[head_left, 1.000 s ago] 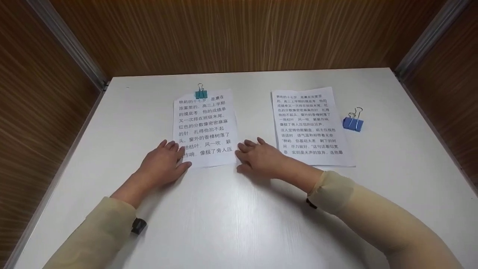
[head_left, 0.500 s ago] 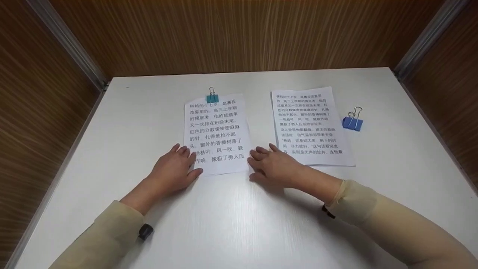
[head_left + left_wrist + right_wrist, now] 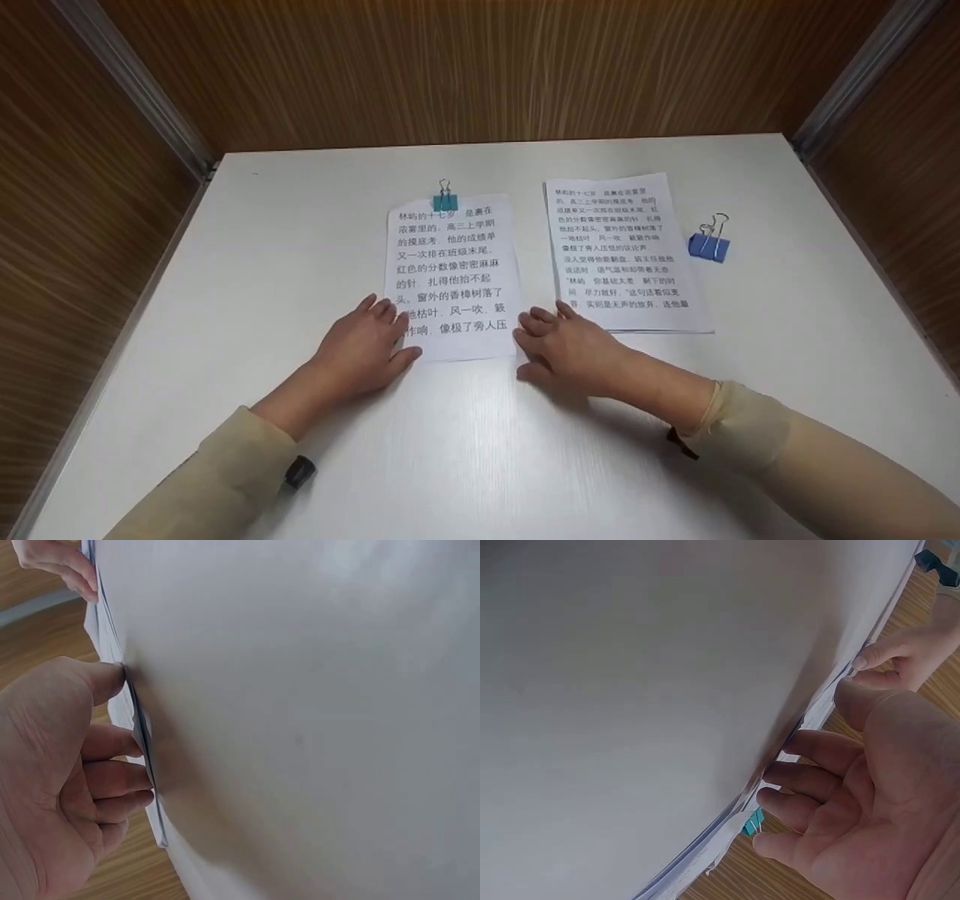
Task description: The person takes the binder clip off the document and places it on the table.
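Note:
A stack of printed sheets (image 3: 450,277) lies on the white table, its top edge gripped by a teal binder clip (image 3: 445,202). My left hand (image 3: 364,349) rests at the stack's lower left, fingertips on the side edge and thumb by the bottom corner. On the opposite side my right hand (image 3: 577,349) has its bent, relaxed fingertips against the lower right edge. In the left wrist view, the left thumb and fingers (image 3: 116,780) meet the thin paper edge. The right wrist view shows the right fingers (image 3: 817,750) spread along the paper edge, with the teal clip (image 3: 754,822) beyond.
A second stack of printed sheets (image 3: 622,255) lies to the right, just beyond the right hand. Beside it sits a loose blue binder clip (image 3: 709,247). Wood-grain panels (image 3: 480,75) enclose the white table (image 3: 480,465) at the back and sides.
Both hands have moved right and toward the body, and the clipped stack has slid along between them, closer to the second stack. The second stack and blue clip have stayed put.

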`<control>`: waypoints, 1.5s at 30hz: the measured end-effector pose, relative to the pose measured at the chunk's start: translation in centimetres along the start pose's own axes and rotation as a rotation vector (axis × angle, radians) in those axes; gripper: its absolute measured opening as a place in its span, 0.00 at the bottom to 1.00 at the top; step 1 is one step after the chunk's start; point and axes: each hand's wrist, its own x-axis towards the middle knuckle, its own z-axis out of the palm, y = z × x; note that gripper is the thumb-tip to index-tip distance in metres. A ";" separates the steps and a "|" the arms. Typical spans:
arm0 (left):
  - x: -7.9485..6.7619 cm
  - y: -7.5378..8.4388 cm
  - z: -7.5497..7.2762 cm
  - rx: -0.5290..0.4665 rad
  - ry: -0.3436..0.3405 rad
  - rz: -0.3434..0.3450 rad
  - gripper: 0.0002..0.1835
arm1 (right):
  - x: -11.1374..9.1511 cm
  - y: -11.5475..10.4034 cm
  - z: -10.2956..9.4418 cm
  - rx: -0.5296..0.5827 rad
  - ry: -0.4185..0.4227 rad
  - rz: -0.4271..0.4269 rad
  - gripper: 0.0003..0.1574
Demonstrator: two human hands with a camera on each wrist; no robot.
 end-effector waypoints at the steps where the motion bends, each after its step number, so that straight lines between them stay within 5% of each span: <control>1: 0.0 0.1 0.0 -0.002 -0.001 0.004 0.33 | -0.2 0.0 0.0 0.002 0.004 0.001 0.34; 14: 0.4 1.9 0.0 -0.041 -0.006 0.050 0.33 | -3.1 -0.2 0.4 -0.008 0.035 0.036 0.36; 19: 1.0 1.6 -0.7 -0.094 0.014 0.070 0.25 | -3.9 -0.5 0.6 -0.025 0.034 0.035 0.36; 30: 7.6 -3.3 -4.2 -0.343 0.149 -0.212 0.29 | -3.9 -0.7 0.5 -0.027 0.010 0.061 0.37; 35: 10.1 -5.6 -3.6 -0.458 0.185 -0.279 0.32 | -3.7 -0.8 0.5 -0.036 0.005 0.052 0.36; 45: 12.4 -7.7 -1.4 -0.505 0.059 -0.339 0.46 | -3.4 -1.0 0.4 -0.020 -0.024 0.066 0.38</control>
